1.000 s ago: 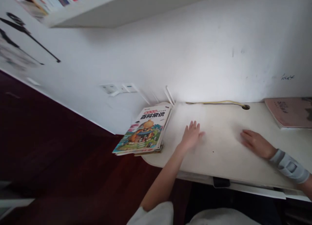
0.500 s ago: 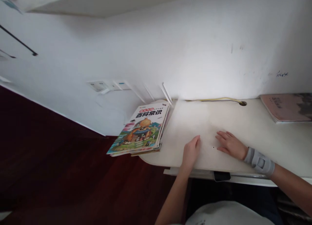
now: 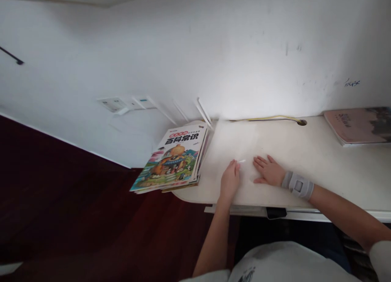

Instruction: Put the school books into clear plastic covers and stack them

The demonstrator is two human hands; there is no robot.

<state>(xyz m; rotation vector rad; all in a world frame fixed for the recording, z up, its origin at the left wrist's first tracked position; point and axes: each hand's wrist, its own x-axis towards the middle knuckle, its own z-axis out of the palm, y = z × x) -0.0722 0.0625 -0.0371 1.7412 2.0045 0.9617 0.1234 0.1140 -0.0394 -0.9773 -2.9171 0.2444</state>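
Beneath the right fingers, slightly apart, lies the white table; left fingers pinch a shiny sliver. Beyond them: wall; leftward: stacked books, dark-red floor.

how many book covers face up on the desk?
2: colourful cover at the left end of the desk, overhanging its edge, and pink cover at far right. Others underneath may be hidden.
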